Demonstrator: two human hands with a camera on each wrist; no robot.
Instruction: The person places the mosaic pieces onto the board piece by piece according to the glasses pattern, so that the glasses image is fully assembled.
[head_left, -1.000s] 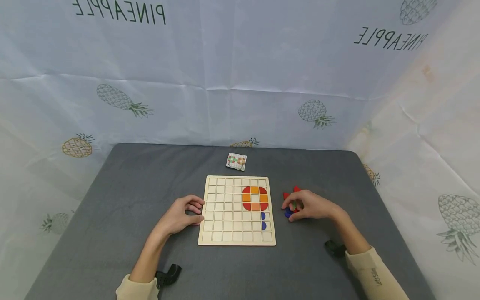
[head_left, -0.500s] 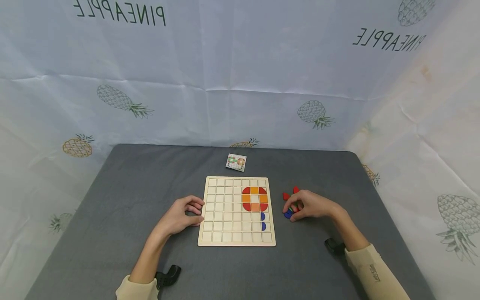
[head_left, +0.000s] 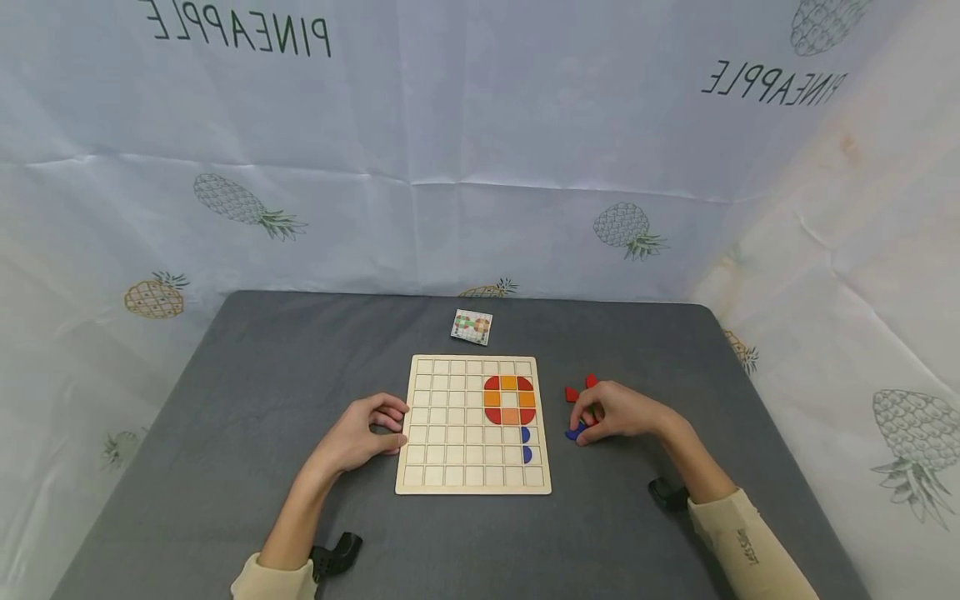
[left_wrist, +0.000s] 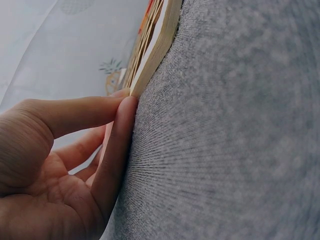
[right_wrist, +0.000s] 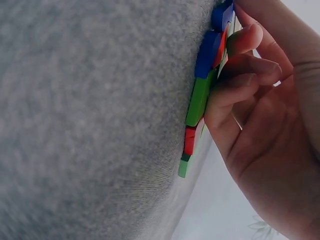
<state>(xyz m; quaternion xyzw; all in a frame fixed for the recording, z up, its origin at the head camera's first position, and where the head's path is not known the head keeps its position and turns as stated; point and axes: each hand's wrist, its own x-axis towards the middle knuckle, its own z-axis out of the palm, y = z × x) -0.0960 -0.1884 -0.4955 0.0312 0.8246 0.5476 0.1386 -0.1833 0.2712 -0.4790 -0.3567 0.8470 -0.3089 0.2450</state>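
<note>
A wooden grid board (head_left: 457,475) lies flat on the table, with red, orange and blue pieces set in its right side. My left hand (head_left: 360,432) holds the board's left edge; in the left wrist view its thumb (left_wrist: 85,112) and a finger meet at the board's corner. To the board's right, my right hand (head_left: 618,410) has thumb and index finger at a blue piece (head_left: 575,432), pinching it. Under the other curled fingers, the right wrist view shows another blue piece (right_wrist: 206,54), a green piece (right_wrist: 198,102) and a red one (right_wrist: 190,140) on the cloth.
Beyond the board lies a small pattern card (head_left: 472,327). Red pieces (head_left: 572,394) rest just past the right hand. The grey table (head_left: 300,350) ends at a pineapple-print curtain (head_left: 435,233). Black straps with devices (head_left: 337,554) sit at both wrists.
My right fingers have shifted slightly with the blue piece, which shows more clearly at the fingertips. The left hand stays on the board's edge, and the board has not moved on the table.
</note>
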